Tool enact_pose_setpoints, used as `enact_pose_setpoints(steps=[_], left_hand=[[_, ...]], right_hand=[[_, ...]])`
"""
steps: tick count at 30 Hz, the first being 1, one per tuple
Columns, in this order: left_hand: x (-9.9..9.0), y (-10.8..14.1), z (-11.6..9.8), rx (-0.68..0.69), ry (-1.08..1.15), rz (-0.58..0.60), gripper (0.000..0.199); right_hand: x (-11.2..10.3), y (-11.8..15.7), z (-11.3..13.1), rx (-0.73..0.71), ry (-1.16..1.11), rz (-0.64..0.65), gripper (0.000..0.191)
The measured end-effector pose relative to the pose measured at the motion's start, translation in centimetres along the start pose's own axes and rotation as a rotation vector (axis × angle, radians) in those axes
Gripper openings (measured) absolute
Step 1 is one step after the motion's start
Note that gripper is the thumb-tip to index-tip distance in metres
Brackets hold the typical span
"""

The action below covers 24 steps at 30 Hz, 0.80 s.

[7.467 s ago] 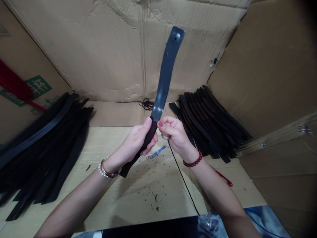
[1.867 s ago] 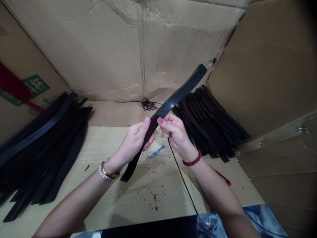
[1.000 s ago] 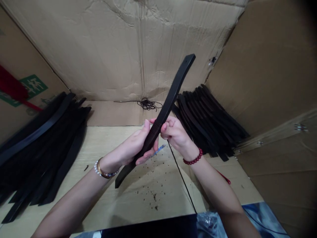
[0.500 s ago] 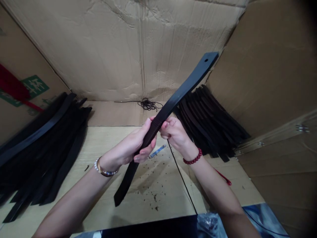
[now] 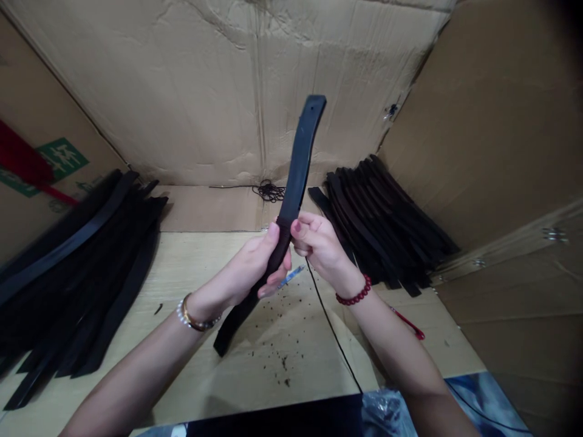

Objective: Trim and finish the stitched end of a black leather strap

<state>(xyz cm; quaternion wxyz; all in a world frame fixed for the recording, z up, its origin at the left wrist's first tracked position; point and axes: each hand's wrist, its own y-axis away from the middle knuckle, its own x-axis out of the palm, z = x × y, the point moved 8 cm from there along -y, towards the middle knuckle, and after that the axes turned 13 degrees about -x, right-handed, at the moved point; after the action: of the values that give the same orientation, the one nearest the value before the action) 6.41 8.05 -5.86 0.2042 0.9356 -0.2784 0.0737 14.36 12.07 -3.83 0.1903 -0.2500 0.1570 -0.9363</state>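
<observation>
A long, slightly curved black strip [image 5: 298,164] with a small hole near its upper end is held slanting over the table. My left hand [image 5: 250,264] is wrapped around its lower half, thumb lying along the front face. Dark cord windings circle the strip just above that thumb. Close against the strip's right edge, my right hand [image 5: 321,243] is closed in a pinch on a thin black cord [image 5: 330,325]. The cord hangs from under those fingers down to the table's front edge. Exactly where it meets the windings is hidden by my fingers.
Piles of black strips lie at left [image 5: 77,285] and right [image 5: 382,224]. A tangle of black cord [image 5: 269,190] sits by the back cardboard wall [image 5: 191,109]. A blue slim object [image 5: 291,276], a red-handled tool [image 5: 412,326] and dark crumbs lie on the table [image 5: 195,249].
The strip has turned: its upper end has swung left to stand more upright, and its face has rotated. Both hands stay nearly in place, still closed on strip and cord.
</observation>
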Motion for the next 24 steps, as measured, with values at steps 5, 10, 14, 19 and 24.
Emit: enact_pose_setpoints(steps=[5,10,14,19,24], left_hand=[[1.1,0.2,0.9,-0.156,-0.050,0.185,0.079],[-1.1,0.2,-1.8,0.212,-0.159,-0.238,0.061],[-1.9,0.7,-2.4,0.298,-0.153,-0.336,0.052],[-0.4,0.0,0.3,-0.089,0.025,0.022,0.067],[0.8,0.2,0.5,-0.132,-0.019,0.087,0.075]], right_hand=[[0.7,0.3,0.4,0.038,-0.003,0.111,0.045],[-1.1,0.0,1.1,-0.016,0.057,-0.121,0.039],[-1.2,-0.2,0.6,-0.017,0.048,-0.124,0.041],[0.1,0.0,0.0,0.009,0.017,0.090,0.049],[-0.1,0.1,1.1,-0.051,0.063,0.039,0.044]])
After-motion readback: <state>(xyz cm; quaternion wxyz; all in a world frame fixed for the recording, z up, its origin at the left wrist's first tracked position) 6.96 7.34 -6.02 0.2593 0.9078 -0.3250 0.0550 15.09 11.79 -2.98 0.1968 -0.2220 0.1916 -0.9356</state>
